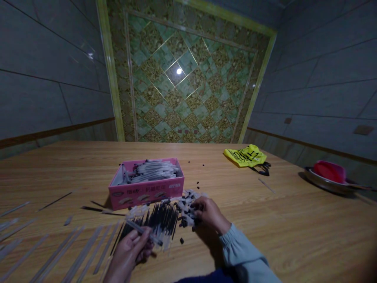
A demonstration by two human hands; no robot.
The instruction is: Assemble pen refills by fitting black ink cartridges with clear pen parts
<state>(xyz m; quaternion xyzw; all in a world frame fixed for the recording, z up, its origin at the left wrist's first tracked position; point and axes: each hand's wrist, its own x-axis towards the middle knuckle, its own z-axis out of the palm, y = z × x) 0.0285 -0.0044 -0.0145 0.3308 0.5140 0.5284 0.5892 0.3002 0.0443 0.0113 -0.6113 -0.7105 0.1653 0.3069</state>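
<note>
My left hand [132, 249] is closed around a pen [143, 231] with a clear barrel and a dark end, held slantwise above the table. Beneath and beyond it lies a row of black pen refills [163, 218]. My right hand [210, 212] reaches into a pile of clear pen caps and small black plugs [185, 208], its fingers pinched together; what sits between the fingertips is hidden. Behind both hands stands a pink box [147, 192], filled with many pens [156, 169].
Clear pen barrels [82, 255] lie spread over the table's left side. Loose black plugs [182, 240] dot the wooden table [279, 236]. A yellow bag [247, 156] lies at the back right, near a metal pan [326, 182] holding a red container [330, 171].
</note>
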